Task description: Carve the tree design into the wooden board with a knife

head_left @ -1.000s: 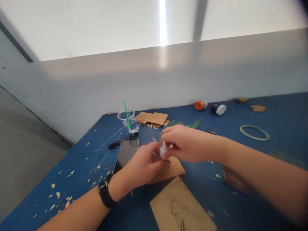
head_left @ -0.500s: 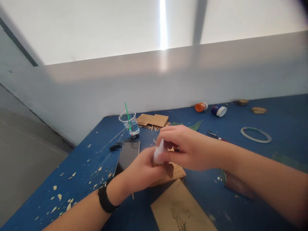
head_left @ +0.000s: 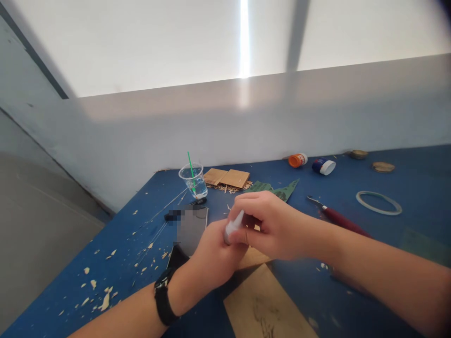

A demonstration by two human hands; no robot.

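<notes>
Low in the middle of the head view, my left hand (head_left: 214, 253) is wrapped round a small bottle with a white pointed nozzle cap (head_left: 233, 228). The bottle's body is hidden inside that hand. My right hand (head_left: 271, 227) closes on the white cap from the right, thumb at its base and fingers curled behind. The cap leans up and to the right. Just below and behind the hands lies a pale wooden block (head_left: 254, 259), partly covered. Nearer to me is a flat wooden board (head_left: 271, 303) with dark drawn lines.
On the blue table (head_left: 141, 249) lie a dark phone (head_left: 193, 225), a clear cup (head_left: 194, 180) with a green straw, and a red-handled tool (head_left: 345, 220). Behind are wooden pieces (head_left: 236, 179), green sandpaper (head_left: 287, 191), an orange jar (head_left: 298, 160) and a blue jar (head_left: 323, 166). Wood chips scatter leftward.
The white cap tilts further to the right, and my left hand has turned slightly with the bottle. The view has shifted a little, and more of the red-handled tool shows beyond my right forearm.
</notes>
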